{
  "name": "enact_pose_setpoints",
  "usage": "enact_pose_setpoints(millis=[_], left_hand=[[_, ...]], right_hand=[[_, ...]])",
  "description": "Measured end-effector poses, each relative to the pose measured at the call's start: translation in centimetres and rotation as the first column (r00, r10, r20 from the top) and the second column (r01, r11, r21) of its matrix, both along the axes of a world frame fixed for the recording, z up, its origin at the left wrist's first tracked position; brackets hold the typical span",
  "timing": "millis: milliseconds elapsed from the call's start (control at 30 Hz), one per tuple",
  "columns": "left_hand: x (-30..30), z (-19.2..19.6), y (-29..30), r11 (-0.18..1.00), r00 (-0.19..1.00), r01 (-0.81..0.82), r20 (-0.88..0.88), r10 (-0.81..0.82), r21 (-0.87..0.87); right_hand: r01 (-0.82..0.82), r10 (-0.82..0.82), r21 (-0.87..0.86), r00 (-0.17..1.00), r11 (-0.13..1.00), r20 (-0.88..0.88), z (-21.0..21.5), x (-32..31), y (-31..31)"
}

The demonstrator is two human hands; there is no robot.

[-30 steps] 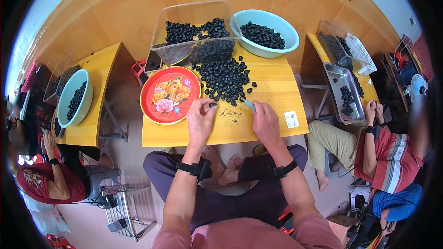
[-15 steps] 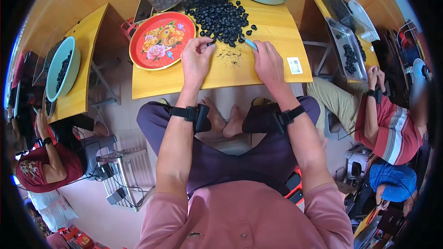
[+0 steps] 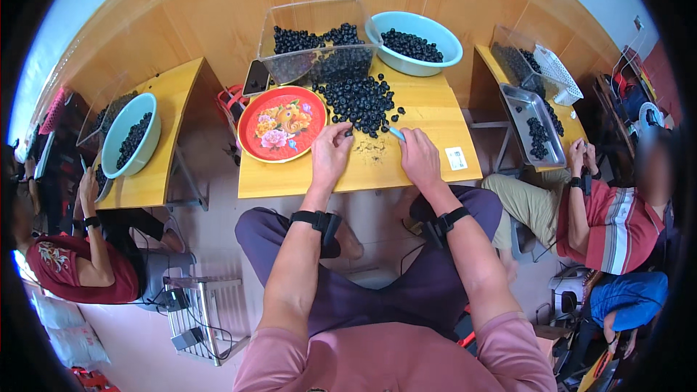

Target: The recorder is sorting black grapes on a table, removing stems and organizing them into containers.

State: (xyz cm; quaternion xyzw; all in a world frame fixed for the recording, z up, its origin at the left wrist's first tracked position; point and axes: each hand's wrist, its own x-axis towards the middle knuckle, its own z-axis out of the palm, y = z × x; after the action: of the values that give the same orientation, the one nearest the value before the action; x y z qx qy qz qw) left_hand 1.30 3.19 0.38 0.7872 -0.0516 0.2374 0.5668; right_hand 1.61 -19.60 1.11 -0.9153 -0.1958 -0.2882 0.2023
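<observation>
At the near side of the pile, my left hand (image 3: 332,157) is closed, thumb and fingertips pinching a small round black piece (image 3: 348,133). My right hand (image 3: 421,159) is wrapped round a slim light-blue tool (image 3: 396,133), whose front end points left toward the pile. The tool's tip is too small to make out. Just beyond both hands lies a heap of glossy round black pieces (image 3: 357,101), some with a hole or dimple. Dark crumbs (image 3: 372,148) are scattered on the yellow table (image 3: 290,180) between my hands.
A red flowered tray (image 3: 247,131) stands left of the pile. Behind are a clear bin (image 3: 319,7) and a light-blue basin (image 3: 454,51), both holding black pieces. A white label (image 3: 456,159) lies at right. People sit at side tables with a basin (image 3: 152,134) and a metal tray (image 3: 555,152).
The view has tilted up, so the table sits lower in the picture and more wall shows. Both hands keep their grips near the same spot on the table.
</observation>
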Motion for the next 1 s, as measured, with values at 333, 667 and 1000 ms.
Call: enact_pose_setpoints(millis=[333,667,1000], left_hand=[[0.5,-0.4,0.1,1.0,0.999,0.028,-0.044,-0.028,-0.009],[-0.1,0.3,-0.3,0.996,0.991,0.014,-0.132,-0.026,-0.093],[-0.3,0.0,0.1,0.983,0.989,0.073,-0.118,-0.093,-0.167]], right_hand=[[-0.027,0.027,-0.023,0.999,0.999,0.023,0.3,0.2,-0.1],[-0.02,0.022,-0.058,0.999,0.998,0.034,-0.6,0.1,-0.1],[-0.038,0.039,-0.039,0.999,0.999,0.023,-0.1,-0.1,0.2]])
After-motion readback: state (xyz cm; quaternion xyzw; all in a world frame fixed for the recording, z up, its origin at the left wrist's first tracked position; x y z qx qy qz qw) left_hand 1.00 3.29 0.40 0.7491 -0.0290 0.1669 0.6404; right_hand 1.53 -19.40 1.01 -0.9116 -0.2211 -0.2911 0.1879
